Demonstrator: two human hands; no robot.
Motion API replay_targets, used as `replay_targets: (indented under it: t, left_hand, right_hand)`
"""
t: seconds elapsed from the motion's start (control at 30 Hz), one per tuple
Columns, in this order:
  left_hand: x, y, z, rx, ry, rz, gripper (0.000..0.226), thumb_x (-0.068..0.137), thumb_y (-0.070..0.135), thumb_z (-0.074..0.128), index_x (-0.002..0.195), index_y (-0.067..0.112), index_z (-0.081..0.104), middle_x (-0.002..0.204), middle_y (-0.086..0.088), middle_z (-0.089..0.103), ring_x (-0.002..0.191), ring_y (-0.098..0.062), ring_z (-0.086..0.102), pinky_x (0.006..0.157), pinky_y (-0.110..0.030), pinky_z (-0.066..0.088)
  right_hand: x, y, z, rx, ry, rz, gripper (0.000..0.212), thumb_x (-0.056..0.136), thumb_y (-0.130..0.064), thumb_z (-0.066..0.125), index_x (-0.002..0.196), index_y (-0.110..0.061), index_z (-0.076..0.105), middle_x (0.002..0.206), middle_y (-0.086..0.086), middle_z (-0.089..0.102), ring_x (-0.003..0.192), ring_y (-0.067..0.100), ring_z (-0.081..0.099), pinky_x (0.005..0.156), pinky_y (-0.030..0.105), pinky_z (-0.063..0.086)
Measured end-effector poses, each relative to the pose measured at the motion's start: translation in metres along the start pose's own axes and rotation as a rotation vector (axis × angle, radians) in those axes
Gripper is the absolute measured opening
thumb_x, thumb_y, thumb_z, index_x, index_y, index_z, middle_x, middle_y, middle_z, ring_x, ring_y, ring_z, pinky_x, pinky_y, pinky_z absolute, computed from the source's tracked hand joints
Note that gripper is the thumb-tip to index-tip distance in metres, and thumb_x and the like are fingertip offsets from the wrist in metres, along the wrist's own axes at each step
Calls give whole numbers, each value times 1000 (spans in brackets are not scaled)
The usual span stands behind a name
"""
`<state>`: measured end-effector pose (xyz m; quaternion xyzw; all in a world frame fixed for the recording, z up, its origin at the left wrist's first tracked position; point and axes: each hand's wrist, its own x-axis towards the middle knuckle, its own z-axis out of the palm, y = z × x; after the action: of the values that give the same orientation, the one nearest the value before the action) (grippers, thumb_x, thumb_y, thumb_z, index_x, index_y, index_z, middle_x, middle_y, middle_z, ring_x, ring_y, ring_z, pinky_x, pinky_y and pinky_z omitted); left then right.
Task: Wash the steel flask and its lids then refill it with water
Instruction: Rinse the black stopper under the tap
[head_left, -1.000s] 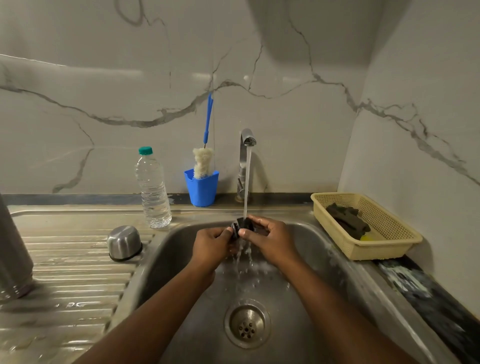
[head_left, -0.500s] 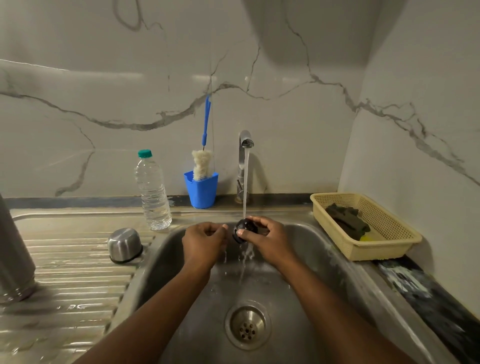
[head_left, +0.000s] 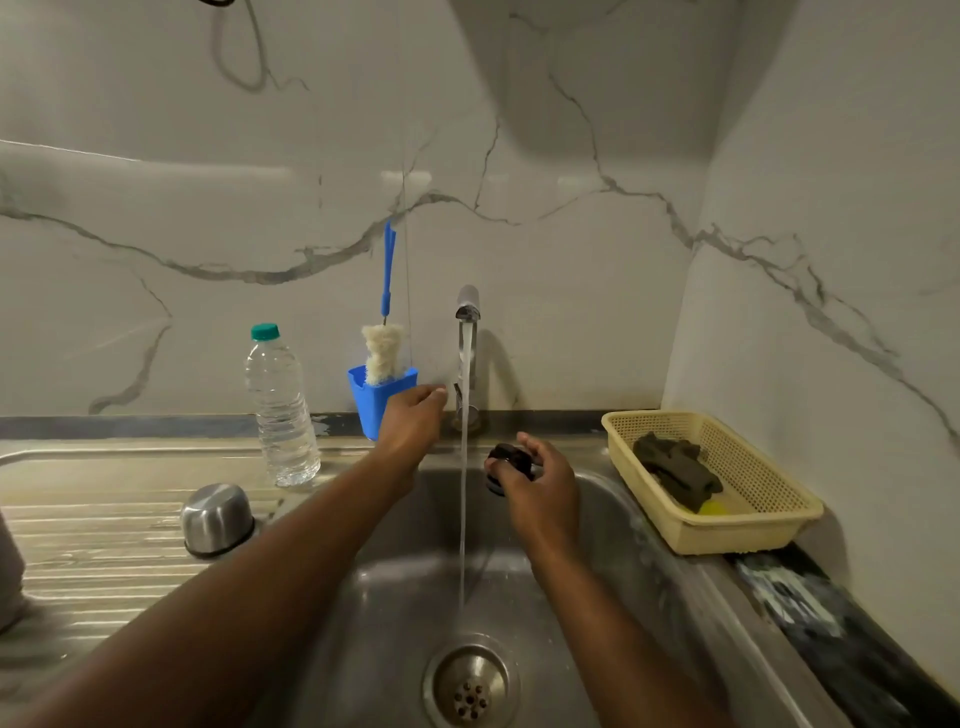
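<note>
1. A stainless steel sink basin (head_left: 623, 545) fills the lower centre of the frame. A thin stream of water (head_left: 462, 519) falls from the chrome tap (head_left: 467, 306) straight to the round drain (head_left: 470, 686), touching neither hand
2. At lower left lies the ribbed steel drainboard (head_left: 104, 545). A sliver of the grey steel flask (head_left: 8, 571) stands at the far left edge, mostly cut off by the frame
3. A yellow plastic mesh basket (head_left: 753, 530) at centre right holds a dark crumpled cloth (head_left: 675, 467)
4. The left hand (head_left: 410, 421) reaches to the centre of the frame, fingers loosely curled and holding nothing, fingertips just beside the tap's stem. Contact cannot be told
5. The right hand (head_left: 540, 483), right of the stream and above the basin, has thumb and fingers wrapped around the small lid
6. A clear plastic water bottle with a green cap (head_left: 280, 410) and a blue plastic cup (head_left: 371, 400) holding a blue-handled bottle brush (head_left: 383, 353) stand along the back wall, left of the tap
7. The domed steel outer cap (head_left: 215, 517) sits mouth down on the drainboard, near the basin's left rim
8. The small black round inner lid (head_left: 511, 457) is clear of the water. Its rinse looks finished, and the step in hand appears to be shutting off the tap. Next, the lid needs setting down by the cap, and the flask needs bringing to the basin
</note>
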<state>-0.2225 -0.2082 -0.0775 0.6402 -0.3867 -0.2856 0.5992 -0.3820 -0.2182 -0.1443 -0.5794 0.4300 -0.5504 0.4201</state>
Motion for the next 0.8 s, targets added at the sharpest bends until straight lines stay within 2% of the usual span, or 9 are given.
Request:
replay_targets:
  t: [0.07,0.1,0.2,0.27,0.43,0.5,0.6,0.7,0.8]
  left_hand:
    - [9,5,4,81,-45,14,34,105,7,52,136,12,67,118,-5,73,108,-19,70,104,-40,57]
    - [12,7,6,116,-57,20,37,103,-1,50,134,9,67,117,-6,74,105,-18,71,101,-37,59]
    - [14,10,7,170,-57,56,44,100,-11,42,127,9,70,100,-1,74,86,-7,71,74,-18,58]
    - [13,11,9,190,-84,76,46,101,-11,41,132,8,69,108,-2,74,90,-5,69,69,-13,54]
    - [17,11,7,221,-180,68,55,99,-13,42,146,11,60,143,-4,64,126,-14,58,106,-29,49]
    - [15,14,5,227,-201,68,52,100,-7,48,148,11,58,143,-4,64,130,-17,56,113,-35,47]
    - [1,13,0,259,-215,117,42,99,27,70,138,15,65,123,-1,72,114,-17,67,106,-40,55]
    - [-24,14,-10,370,-332,158,56,73,64,81,111,24,77,101,3,79,97,-16,75,94,-41,62]
    - [-40,12,-20,422,-341,176,46,68,52,92,102,23,79,94,2,80,91,-17,77,89,-44,64]
  right_hand:
    - [1,1,0,21,4,5,53,88,-21,79,137,-25,61,125,-8,58,113,11,58,75,13,48]
    - [1,1,0,22,3,4,53,88,-20,79,138,-24,61,125,-8,57,113,12,57,74,12,47]
    - [2,5,4,10,-4,-4,54,89,-20,78,139,-25,60,127,-8,57,117,12,57,77,13,47]
    - [1,6,4,-18,-9,-15,53,89,-20,78,139,-25,60,129,-7,58,117,11,57,76,11,44]
    - [0,6,3,-64,-8,-82,58,86,-22,82,140,-25,59,131,-8,59,115,7,54,78,7,43]
    - [0,4,4,-83,-4,-111,60,84,-25,85,138,-25,60,128,-10,60,114,5,55,87,15,49]
    - [-2,2,5,-104,18,-182,55,80,-27,88,128,-31,63,119,-14,61,105,0,58,92,22,52]
    - [-4,0,7,-130,5,-277,55,78,-28,90,127,-29,65,120,-14,64,108,1,62,89,15,52]
    - [-6,-2,13,-107,-77,-339,64,74,-30,88,133,-25,65,123,-11,64,111,0,63,89,16,55]
